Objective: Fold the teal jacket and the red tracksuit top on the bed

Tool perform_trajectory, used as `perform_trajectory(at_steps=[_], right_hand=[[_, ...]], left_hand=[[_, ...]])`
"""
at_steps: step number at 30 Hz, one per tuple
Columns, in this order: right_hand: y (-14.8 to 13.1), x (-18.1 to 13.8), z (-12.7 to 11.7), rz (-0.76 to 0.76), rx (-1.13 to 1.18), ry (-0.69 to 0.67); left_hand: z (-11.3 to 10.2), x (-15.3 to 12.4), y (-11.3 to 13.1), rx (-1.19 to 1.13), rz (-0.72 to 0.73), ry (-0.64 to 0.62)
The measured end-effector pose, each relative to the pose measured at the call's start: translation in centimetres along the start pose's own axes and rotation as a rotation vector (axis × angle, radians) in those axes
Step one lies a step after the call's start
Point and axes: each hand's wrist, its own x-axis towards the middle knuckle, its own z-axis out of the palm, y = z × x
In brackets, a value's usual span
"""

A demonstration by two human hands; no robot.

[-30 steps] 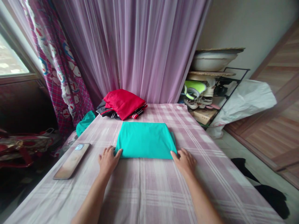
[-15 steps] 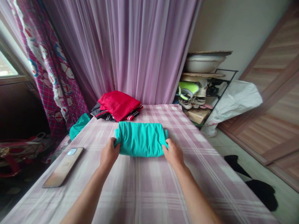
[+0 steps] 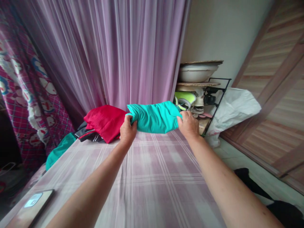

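A folded teal garment (image 3: 155, 117) is stretched between my two hands, over the far end of the checked cloth. My left hand (image 3: 128, 128) grips its left end, fingers closed round the fabric. At the other end, my right hand (image 3: 189, 124) pinches the right edge. What kind of garment it is, the folds hide. Just left of it lies a red folded garment (image 3: 105, 122) on top of dark clothing (image 3: 91, 136) with white and red trim.
The checked cloth (image 3: 152, 183) covers the table or bed. A phone (image 3: 35, 205) lies near its left edge, and another teal cloth (image 3: 60, 150) hangs at the far left. Right of the far end stand a shoe rack (image 3: 219, 104) and a white bag (image 3: 237, 107).
Both hands have carried the teal garment forward and to the right, up off the cloth. The view has shifted, so the phone sits lower at the left.
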Motion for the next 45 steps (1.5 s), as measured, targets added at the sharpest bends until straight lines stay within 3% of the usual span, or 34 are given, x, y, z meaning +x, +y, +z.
perform_trajectory(at_steps=[2,4,7,9,12,15,20,26,30,34,36,39,42,45], right_hand=[[1.9,1.4,2.0,0.109,0.007,-0.012],[3.5,1.0,4.5,0.276,0.001,-0.115],[5.3,-2.8,8.5,0.512,-0.023,-0.372],[5.7,-6.3,10.5,0.521,-0.035,-0.487],[5.6,-10.3,12.0,0.407,-0.034,-0.455],[4.9,-11.9,11.8,0.333,-0.008,-0.416],[2.9,-13.5,10.2,0.302,0.055,-0.389],[-2.7,-18.1,8.7,0.229,0.164,-0.353],[-6.4,-20.4,8.2,0.126,0.354,-0.369],[-8.1,-21.2,7.7,0.076,0.39,-0.395],[-8.4,-21.1,7.4,0.097,0.392,-0.384],[-8.5,-20.9,7.3,0.117,0.389,-0.372],[-8.2,-20.9,7.7,0.117,0.394,-0.385],[-7.6,-21.0,8.2,0.095,0.42,-0.419]], left_hand=[[3.5,1.1,-0.4,-0.062,-0.091,-0.104],[6.8,0.6,-1.6,-0.073,-0.199,-0.237],[10.2,-2.8,-4.6,-0.05,-0.246,-0.343],[11.0,-5.9,-6.9,-0.041,-0.202,-0.389],[10.4,-9.3,-9.6,0.017,0.098,-0.444],[8.9,-11.0,-10.5,0.033,0.239,-0.479],[5.3,-13.4,-9.2,0.042,0.29,-0.467],[0.3,-16.8,-9.1,0.116,0.197,-0.478],[-2.1,-14.8,-11.9,0.233,0.062,-0.342],[-4.4,-9.8,-15.4,0.386,-0.194,-0.226],[-5.2,-7.2,-16.4,0.455,-0.241,-0.203],[-5.0,-4.3,-16.3,0.576,-0.13,-0.21],[-3.1,-2.4,-15.4,0.637,0.032,-0.261],[-1.1,-0.7,-14.9,0.658,0.093,-0.305]])
